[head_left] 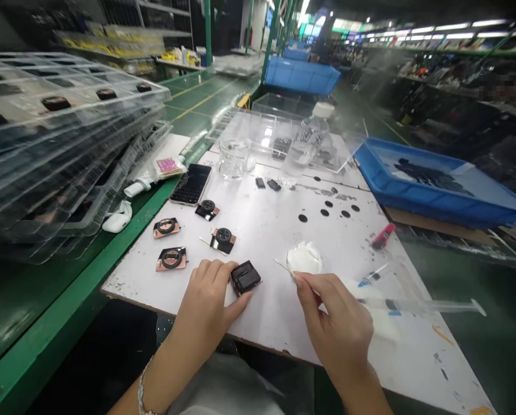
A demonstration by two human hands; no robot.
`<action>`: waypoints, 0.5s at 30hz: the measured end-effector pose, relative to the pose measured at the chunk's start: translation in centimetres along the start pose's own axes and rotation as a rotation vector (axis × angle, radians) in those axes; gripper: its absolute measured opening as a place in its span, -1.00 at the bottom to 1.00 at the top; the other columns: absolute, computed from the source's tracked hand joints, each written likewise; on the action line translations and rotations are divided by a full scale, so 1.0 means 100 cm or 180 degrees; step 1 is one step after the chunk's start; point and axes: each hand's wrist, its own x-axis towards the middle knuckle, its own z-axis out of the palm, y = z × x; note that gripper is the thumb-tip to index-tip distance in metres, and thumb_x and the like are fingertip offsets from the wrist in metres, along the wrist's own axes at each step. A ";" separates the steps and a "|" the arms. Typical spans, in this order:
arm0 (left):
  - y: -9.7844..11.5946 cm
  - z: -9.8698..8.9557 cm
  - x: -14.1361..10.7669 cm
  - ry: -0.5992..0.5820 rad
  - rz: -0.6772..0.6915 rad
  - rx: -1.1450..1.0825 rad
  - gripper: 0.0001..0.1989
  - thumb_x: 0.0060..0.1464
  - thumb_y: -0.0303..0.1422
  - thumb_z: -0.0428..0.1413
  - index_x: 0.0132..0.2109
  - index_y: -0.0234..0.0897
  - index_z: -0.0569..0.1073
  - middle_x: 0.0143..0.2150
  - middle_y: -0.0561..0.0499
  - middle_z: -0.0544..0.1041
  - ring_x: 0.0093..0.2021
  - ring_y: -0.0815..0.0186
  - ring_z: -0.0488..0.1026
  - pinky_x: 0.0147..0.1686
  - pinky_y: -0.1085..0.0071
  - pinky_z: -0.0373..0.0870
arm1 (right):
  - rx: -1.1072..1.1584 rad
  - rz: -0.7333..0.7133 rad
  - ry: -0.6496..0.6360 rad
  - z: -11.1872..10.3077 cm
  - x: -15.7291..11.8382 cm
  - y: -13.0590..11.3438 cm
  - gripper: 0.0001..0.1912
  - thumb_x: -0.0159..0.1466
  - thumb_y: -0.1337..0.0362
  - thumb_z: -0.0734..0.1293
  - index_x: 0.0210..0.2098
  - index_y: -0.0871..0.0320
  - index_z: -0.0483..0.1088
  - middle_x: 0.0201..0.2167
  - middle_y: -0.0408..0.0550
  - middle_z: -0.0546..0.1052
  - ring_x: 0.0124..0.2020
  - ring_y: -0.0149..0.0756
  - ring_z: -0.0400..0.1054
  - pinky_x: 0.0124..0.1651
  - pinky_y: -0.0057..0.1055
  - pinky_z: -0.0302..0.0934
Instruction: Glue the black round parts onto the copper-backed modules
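My left hand (212, 291) grips a small black rectangular part (246, 277) near the front of the white table, thumb and fingers at its left and lower sides. A thin cotton swab (283, 266) is pinched between the thumb and fingers of my right hand (333, 308), its white tip pointing left toward the black part but apart from it. Just beyond the swab sits a white wad in a shallow round dish (304, 257). Left of the black part lie several copper-and-black pieces with round black centres, one of them (223, 238) close to my left fingers.
A phone (191, 184), a clear glass cup (234, 158) and a clear bottle (310, 136) stand farther back. Syringes (422, 306) and a pink cutter (383, 236) lie on the right. Stacked clear trays (67, 132) rise at left; a blue bin (443, 181) borders the right.
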 end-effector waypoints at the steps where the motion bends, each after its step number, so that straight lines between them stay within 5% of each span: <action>1: -0.003 -0.002 -0.001 0.0056 -0.0014 -0.0005 -0.65 0.11 -0.34 0.20 0.02 -0.28 0.34 -0.20 -0.09 0.47 -0.18 0.08 0.37 -0.21 0.12 0.40 | 0.0050 0.0011 -0.0027 0.003 0.005 -0.001 -0.94 0.36 0.44 0.30 -0.24 0.18 0.38 -0.43 -0.13 0.49 -0.45 -0.42 0.37 -0.36 -0.48 0.23; 9: -0.021 0.003 -0.013 0.0693 -0.0016 0.0098 -0.62 0.10 -0.39 0.16 0.07 -0.23 0.35 -0.10 -0.14 0.52 -0.07 0.01 0.44 -0.12 0.05 0.46 | 0.0220 0.0332 -0.0345 0.025 0.036 -0.006 -0.85 0.46 0.22 0.10 -0.10 0.11 0.24 -0.31 -0.11 0.55 -0.35 -0.33 0.49 -0.34 -0.43 0.33; 12: -0.033 -0.024 -0.001 0.0685 -0.0059 -0.0133 -0.54 0.12 -0.30 0.14 0.17 -0.09 0.28 -0.03 -0.10 0.53 -0.04 0.02 0.45 -0.10 0.07 0.48 | 0.0232 0.0340 -0.0372 0.030 0.031 -0.004 -0.82 0.47 0.17 0.08 -0.10 0.09 0.24 -0.30 -0.11 0.56 -0.31 -0.32 0.51 -0.30 -0.43 0.37; 15: -0.056 -0.075 0.039 0.0451 -0.0283 -0.0368 -0.62 0.17 -0.34 0.02 0.14 -0.08 0.25 -0.05 -0.07 0.53 -0.10 0.05 0.48 -0.09 0.03 0.44 | 0.0091 0.0248 -0.0251 0.034 0.020 0.001 -0.77 0.46 0.12 0.09 -0.11 0.09 0.27 -0.31 -0.10 0.57 -0.35 -0.32 0.52 -0.33 -0.45 0.38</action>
